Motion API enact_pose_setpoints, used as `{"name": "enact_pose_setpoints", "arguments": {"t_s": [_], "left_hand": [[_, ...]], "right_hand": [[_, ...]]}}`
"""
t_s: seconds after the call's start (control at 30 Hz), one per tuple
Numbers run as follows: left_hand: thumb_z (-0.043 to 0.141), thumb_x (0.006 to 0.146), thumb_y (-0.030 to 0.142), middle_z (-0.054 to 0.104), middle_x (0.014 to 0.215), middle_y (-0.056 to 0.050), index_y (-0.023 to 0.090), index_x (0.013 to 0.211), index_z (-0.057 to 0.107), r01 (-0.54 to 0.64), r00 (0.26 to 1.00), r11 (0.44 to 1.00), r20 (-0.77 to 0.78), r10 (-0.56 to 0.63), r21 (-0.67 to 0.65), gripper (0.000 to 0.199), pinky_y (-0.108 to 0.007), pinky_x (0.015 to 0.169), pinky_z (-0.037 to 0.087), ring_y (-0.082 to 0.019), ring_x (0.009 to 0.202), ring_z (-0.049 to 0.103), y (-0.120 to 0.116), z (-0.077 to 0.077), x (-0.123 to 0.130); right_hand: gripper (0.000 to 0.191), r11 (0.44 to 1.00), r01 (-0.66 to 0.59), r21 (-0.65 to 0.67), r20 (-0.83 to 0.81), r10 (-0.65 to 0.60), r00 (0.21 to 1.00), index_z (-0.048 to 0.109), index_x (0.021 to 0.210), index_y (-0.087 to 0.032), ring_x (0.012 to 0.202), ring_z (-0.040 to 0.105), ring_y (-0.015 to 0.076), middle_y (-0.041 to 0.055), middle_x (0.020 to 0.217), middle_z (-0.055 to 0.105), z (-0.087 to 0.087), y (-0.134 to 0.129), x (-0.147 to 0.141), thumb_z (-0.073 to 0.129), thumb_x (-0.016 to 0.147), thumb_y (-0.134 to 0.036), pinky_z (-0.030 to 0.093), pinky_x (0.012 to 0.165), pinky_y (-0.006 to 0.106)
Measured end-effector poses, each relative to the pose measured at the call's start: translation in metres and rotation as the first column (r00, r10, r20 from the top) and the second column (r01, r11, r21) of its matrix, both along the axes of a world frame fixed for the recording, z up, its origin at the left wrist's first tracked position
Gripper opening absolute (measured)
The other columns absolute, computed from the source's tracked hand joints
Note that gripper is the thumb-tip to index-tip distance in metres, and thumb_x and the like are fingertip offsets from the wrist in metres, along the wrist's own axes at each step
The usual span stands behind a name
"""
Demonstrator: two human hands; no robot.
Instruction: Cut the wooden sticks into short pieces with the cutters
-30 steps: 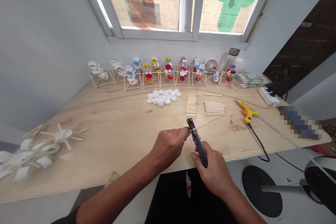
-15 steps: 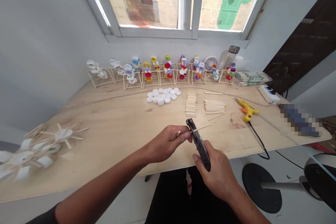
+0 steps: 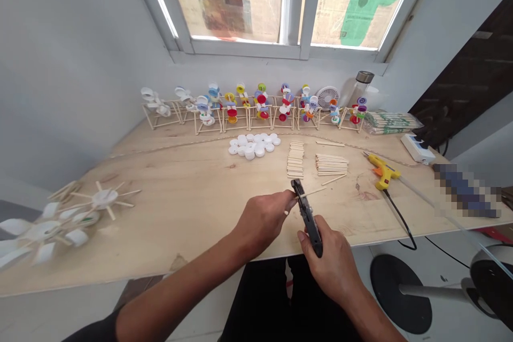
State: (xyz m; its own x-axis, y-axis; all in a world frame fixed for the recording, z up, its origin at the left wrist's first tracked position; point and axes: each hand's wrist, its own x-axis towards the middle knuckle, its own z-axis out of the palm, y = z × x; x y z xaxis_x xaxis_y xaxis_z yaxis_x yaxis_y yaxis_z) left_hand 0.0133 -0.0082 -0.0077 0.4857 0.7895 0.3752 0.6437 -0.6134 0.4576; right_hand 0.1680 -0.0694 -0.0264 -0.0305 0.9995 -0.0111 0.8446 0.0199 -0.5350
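Observation:
My left hand [image 3: 262,222] is closed around a thin wooden stick [image 3: 315,192], which crosses the head of a dark pair of pliers [image 3: 308,216]. The stick's near end pokes out below my fingers, and its far end points right. My right hand [image 3: 332,264] is wrapped round the handles of the pliers, with the jaws angled up and left. Whether the jaws are fully closed on the stick is too small to tell. Just beyond the jaws lie a row of short cut sticks [image 3: 295,159] and a pile of longer sticks [image 3: 332,164].
White bottle caps [image 3: 254,145] sit mid-table. Behind them stand several small stick-and-cap wheels [image 3: 261,104] on frames. A yellow glue gun [image 3: 385,171] with its cord lies right, near a white power strip [image 3: 417,148]. Larger spoked wheels [image 3: 105,199] lie left.
The view has shifted slightly, moving the table things rightward in the picture. My left hand has turned so its back shows more, still holding the stick at the pliers.

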Motion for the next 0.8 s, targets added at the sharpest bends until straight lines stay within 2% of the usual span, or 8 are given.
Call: {"name": "enact_pose_setpoints", "arguments": {"t_s": [0.1,0.17,0.3,0.4,0.53,0.67,0.73,0.8], "left_hand": [[0.035,0.088,0.018,0.050,0.054,0.002,0.015,0.076,0.054,-0.054,0.995,0.958,-0.060,0.074,0.282,0.022,-0.021,0.047,0.027,-0.010,0.047,0.043,-0.004,-0.011,0.004],[0.036,0.086,0.015,0.049,0.052,0.002,0.015,0.077,0.053,-0.032,0.996,0.957,-0.075,0.056,0.288,0.020,-0.021,0.046,0.026,-0.010,0.046,0.042,-0.004,-0.013,0.004],[0.035,0.086,0.017,0.047,0.052,0.003,0.015,0.079,0.051,0.049,0.999,0.999,-0.019,-0.048,0.021,0.018,-0.020,0.046,0.028,-0.010,0.046,0.042,-0.004,-0.004,-0.001],[0.031,0.088,0.022,0.046,0.055,0.003,0.015,0.079,0.052,0.138,0.988,0.963,0.100,-0.117,-0.232,0.024,-0.019,0.049,0.032,-0.009,0.047,0.041,-0.004,0.008,-0.005],[0.031,0.089,0.030,0.050,0.063,0.001,0.014,0.078,0.054,0.338,0.920,0.818,0.346,-0.183,-0.466,0.031,-0.019,0.053,0.036,-0.008,0.055,0.043,0.000,0.019,-0.010],[0.031,0.088,0.037,0.027,0.046,0.008,0.013,0.077,0.053,0.442,0.877,0.644,0.453,-0.162,-0.624,0.035,-0.017,0.040,0.025,-0.006,0.041,0.025,0.005,0.022,-0.014],[0.032,0.088,0.037,0.026,0.046,0.008,0.013,0.076,0.054,0.443,0.879,0.655,0.441,-0.182,-0.612,0.035,-0.017,0.041,0.025,-0.006,0.041,0.026,0.008,0.023,-0.015],[0.033,0.088,0.035,0.037,0.050,0.006,0.013,0.074,0.054,0.417,0.893,0.732,0.393,-0.220,-0.539,0.034,-0.017,0.046,0.031,-0.006,0.046,0.034,0.010,0.022,-0.015]], "right_hand": [[0.014,1.000,0.001,-0.009,-0.015,-0.002,1.000,0.040,0.074,-0.023,0.055,0.056,0.0173,-0.0021,0.058,0.057,0.003,0.000,0.001,0.042,0.083,-0.033,0.026,0.049,0.023],[0.012,1.000,-0.007,-0.020,-0.027,0.006,1.000,0.042,0.075,-0.022,0.056,0.056,0.0174,-0.0017,0.059,0.058,0.004,-0.001,0.001,0.042,0.083,-0.032,0.027,0.049,0.023],[0.012,0.999,-0.022,-0.025,-0.014,0.022,1.000,0.043,0.077,-0.022,0.058,0.055,0.0178,-0.0016,0.061,0.058,0.003,-0.004,0.003,0.043,0.083,-0.033,0.027,0.050,0.023],[0.011,0.999,-0.032,-0.012,0.002,0.032,0.999,0.043,0.078,-0.023,0.058,0.054,0.0178,-0.0020,0.063,0.058,0.005,-0.005,0.004,0.043,0.083,-0.033,0.027,0.051,0.023],[0.010,0.997,-0.073,0.000,-0.020,0.073,0.997,0.046,0.087,-0.024,0.059,0.055,0.0177,-0.0020,0.067,0.059,0.009,-0.008,0.005,0.043,0.083,-0.032,0.028,0.052,0.023],[0.011,0.996,-0.083,0.007,-0.020,0.083,0.996,0.045,0.084,-0.023,0.058,0.054,0.0175,-0.0019,0.066,0.058,0.010,-0.010,0.004,0.042,0.083,-0.033,0.028,0.052,0.024],[0.012,0.997,-0.079,0.007,-0.008,0.079,0.997,0.044,0.083,-0.023,0.057,0.054,0.0178,-0.0018,0.063,0.058,0.008,-0.010,0.004,0.041,0.084,-0.034,0.028,0.052,0.024],[0.013,0.998,-0.070,0.009,0.006,0.070,0.998,0.044,0.081,-0.022,0.056,0.055,0.0181,-0.0014,0.060,0.057,0.006,-0.008,0.003,0.040,0.084,-0.034,0.028,0.052,0.024]]}}
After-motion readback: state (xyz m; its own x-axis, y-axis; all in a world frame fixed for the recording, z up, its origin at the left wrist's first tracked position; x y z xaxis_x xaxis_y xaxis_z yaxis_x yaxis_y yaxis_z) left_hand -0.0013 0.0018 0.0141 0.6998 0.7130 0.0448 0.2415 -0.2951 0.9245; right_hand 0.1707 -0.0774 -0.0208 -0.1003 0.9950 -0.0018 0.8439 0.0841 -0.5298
